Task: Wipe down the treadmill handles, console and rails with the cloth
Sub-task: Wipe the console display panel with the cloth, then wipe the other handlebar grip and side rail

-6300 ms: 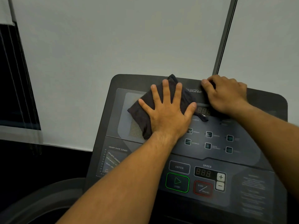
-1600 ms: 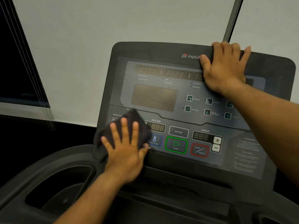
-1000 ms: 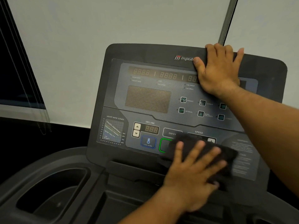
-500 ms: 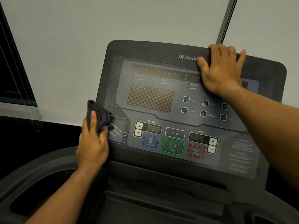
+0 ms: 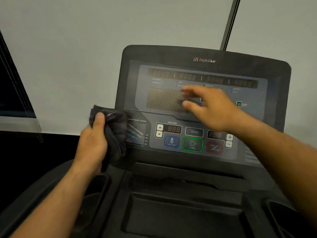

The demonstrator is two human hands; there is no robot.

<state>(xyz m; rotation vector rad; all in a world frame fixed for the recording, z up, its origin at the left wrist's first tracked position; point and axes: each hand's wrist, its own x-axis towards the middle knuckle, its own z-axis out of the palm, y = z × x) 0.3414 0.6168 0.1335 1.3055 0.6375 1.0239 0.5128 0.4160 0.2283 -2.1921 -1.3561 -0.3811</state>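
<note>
The dark treadmill console [image 5: 257, 66] stands upright ahead of me, its number displays, dot panel and buttons in view. My left hand [image 5: 92, 143] grips a bunched dark cloth [image 5: 115, 133] against the console's lower left edge, next to the heart rate zones chart. My right hand [image 5: 209, 107] hovers blurred in front of the middle of the panel, fingers spread and pointing left, holding nothing. My right forearm hides part of the speed display and the right-hand buttons.
Below the console lie a dark tray recess [image 5: 180, 215] and a cup holder on each side, left [image 5: 96, 191] and right [image 5: 283, 215]. A pale wall [image 5: 68, 57] rises behind, with a thin dark pole [image 5: 229, 23] above the console's top edge.
My right hand has left the console's top edge and swung down-left across the panel. My left hand with the cloth stays at the lower left edge, the cloth now more bunched.
</note>
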